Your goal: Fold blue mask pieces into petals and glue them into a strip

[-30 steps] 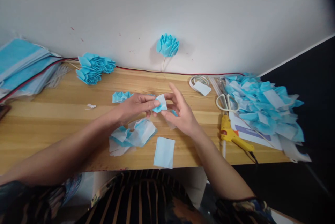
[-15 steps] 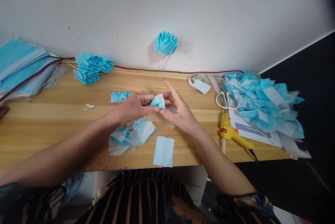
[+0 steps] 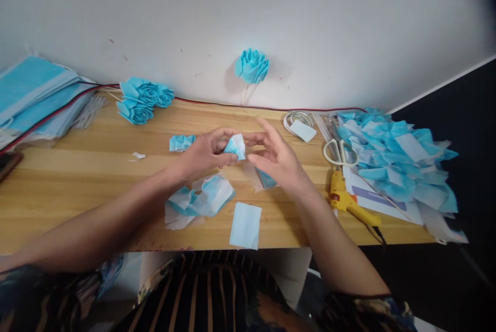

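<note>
My left hand (image 3: 204, 154) pinches a small folded blue-and-white paper piece (image 3: 236, 146) above the wooden table (image 3: 77, 177). My right hand (image 3: 279, 159) hovers just right of the piece, its fingers spread and curled loosely, touching or nearly touching it. Below my hands lie a crumpled heap of blue and white paper scraps (image 3: 199, 198) and a flat pale blue rectangle (image 3: 245, 225) near the table's front edge. A small blue scrap (image 3: 267, 180) lies under my right palm.
Finished blue paper flowers (image 3: 142, 98) lie at the back left, one flower (image 3: 251, 65) stands against the wall. A stack of blue sheets (image 3: 34, 96) at far left. Scissors (image 3: 339, 152), a yellow glue gun (image 3: 344, 198) and a pile of blue cuttings (image 3: 395, 159) fill the right.
My right hand has drawn slightly away from the folded piece and opened. The left hand keeps its pinch and has turned the piece a little. The view shifted slightly.
</note>
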